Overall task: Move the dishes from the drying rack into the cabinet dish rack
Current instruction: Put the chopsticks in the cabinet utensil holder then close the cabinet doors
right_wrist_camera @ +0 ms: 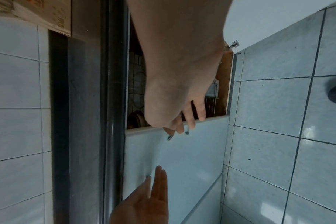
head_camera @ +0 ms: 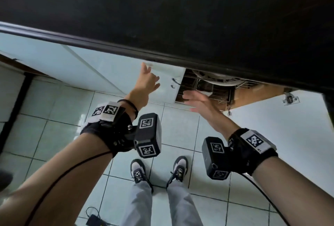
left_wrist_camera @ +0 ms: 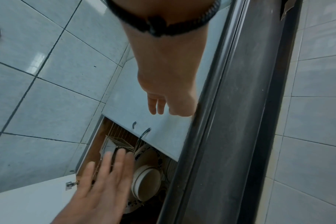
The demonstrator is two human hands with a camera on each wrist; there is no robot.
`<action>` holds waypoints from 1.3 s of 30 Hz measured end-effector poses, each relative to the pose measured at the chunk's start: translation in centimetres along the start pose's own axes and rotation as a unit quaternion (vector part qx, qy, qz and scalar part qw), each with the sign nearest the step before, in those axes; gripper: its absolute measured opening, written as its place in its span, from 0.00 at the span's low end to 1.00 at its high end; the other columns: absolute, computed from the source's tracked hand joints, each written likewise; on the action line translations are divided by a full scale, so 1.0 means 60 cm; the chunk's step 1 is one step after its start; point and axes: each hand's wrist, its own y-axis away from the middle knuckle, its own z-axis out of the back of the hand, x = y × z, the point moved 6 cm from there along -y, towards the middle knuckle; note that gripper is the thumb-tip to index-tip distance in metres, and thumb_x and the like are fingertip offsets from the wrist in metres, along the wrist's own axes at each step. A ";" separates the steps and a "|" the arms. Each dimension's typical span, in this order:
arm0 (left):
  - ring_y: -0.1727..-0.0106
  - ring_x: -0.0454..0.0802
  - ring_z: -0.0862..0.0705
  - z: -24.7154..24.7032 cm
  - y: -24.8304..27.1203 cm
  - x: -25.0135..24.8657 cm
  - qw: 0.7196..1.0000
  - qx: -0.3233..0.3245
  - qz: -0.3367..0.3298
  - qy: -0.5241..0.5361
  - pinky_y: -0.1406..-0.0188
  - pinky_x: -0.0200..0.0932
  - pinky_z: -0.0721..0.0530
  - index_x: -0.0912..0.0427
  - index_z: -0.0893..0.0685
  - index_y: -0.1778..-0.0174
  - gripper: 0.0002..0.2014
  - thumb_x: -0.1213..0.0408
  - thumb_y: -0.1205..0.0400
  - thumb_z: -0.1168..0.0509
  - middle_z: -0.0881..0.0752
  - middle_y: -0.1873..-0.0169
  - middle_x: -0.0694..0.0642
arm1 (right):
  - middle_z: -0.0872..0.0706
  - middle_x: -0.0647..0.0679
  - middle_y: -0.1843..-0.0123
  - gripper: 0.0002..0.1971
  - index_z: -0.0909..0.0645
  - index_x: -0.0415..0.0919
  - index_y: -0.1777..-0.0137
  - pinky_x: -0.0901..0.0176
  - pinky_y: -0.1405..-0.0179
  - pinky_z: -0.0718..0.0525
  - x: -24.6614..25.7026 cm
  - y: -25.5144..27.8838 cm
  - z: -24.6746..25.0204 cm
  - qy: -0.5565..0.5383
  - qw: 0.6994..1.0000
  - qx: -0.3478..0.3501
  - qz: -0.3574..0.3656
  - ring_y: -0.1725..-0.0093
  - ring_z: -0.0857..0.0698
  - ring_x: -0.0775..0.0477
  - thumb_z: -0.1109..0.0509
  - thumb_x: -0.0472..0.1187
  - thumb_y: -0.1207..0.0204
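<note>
Now between dishes: left hand flat near closed door, right hand spread empty at three o'clock before cabinet dish rack; next, likely fetching another dish.

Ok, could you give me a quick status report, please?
Left hand open by the closed door. Right hand open, empty, before the open cabinet. Dishes racked inside.

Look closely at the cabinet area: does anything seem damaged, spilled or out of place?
Nothing stands out. One cabinet door is swung open, its neighbour shut; dishes sit in the wire rack inside. Both hands are empty.
</note>
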 end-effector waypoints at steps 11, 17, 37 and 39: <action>0.26 0.52 0.23 -0.044 -0.013 0.019 0.999 -0.014 0.017 0.036 0.26 0.46 0.25 0.42 0.62 0.16 0.35 0.76 0.13 0.56 0.49 0.14 0.51 | 0.15 0.46 0.36 0.08 0.19 0.50 0.43 0.50 0.35 0.21 -0.075 0.024 0.070 0.006 0.998 -0.004 -0.062 0.36 0.17 0.44 0.38 0.43 0.17; 0.43 0.55 0.16 -0.108 0.011 0.080 0.994 -0.007 0.083 -0.064 0.42 0.46 0.16 0.57 0.30 0.25 0.21 0.72 0.15 0.47 0.20 0.40 0.55 | 0.13 0.45 0.39 0.09 0.19 0.47 0.41 0.51 0.39 0.20 -0.104 0.068 0.119 0.023 0.997 -0.025 -0.071 0.39 0.17 0.44 0.38 0.41 0.18; 0.33 0.55 0.23 -0.646 0.328 0.265 0.831 0.421 0.050 -0.360 0.38 0.48 0.18 0.60 0.47 0.16 0.38 0.56 0.17 0.36 0.28 0.29 0.58 | 0.11 0.37 0.47 0.19 0.18 0.36 0.39 0.47 0.42 0.18 -0.308 0.464 0.449 0.150 0.811 -0.557 -0.098 0.46 0.14 0.35 0.45 0.44 0.20; 0.29 0.58 0.24 -0.649 0.337 0.278 0.829 0.419 0.049 -0.367 0.37 0.49 0.18 0.57 0.47 0.15 0.37 0.55 0.17 0.36 0.32 0.23 0.59 | 0.11 0.38 0.50 0.16 0.17 0.36 0.43 0.57 0.54 0.23 -0.307 0.469 0.455 0.171 0.820 -0.534 -0.116 0.53 0.14 0.37 0.43 0.43 0.17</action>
